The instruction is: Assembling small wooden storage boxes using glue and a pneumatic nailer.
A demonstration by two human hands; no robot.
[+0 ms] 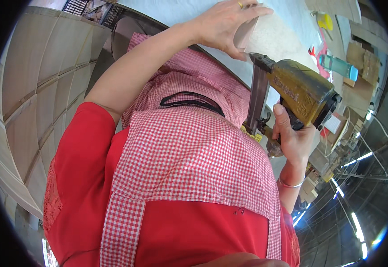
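Your left hand [227, 26] held the pale panel [274, 39] at 1 o'clock, your right hand [297, 141] the stapler [298, 84]. Positioning seemed done, fastening left.

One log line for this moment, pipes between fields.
left hand: holding pale panel | right hand: gripping yellow nail gun | nozzle: near panel edge, contact unclear

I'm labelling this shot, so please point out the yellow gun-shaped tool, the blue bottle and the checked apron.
Yellow gun-shaped tool [298, 86]: head view, on its body.
Blue bottle [335, 65]: head view, on its side.
Checked apron [198, 155]: head view, on its front.
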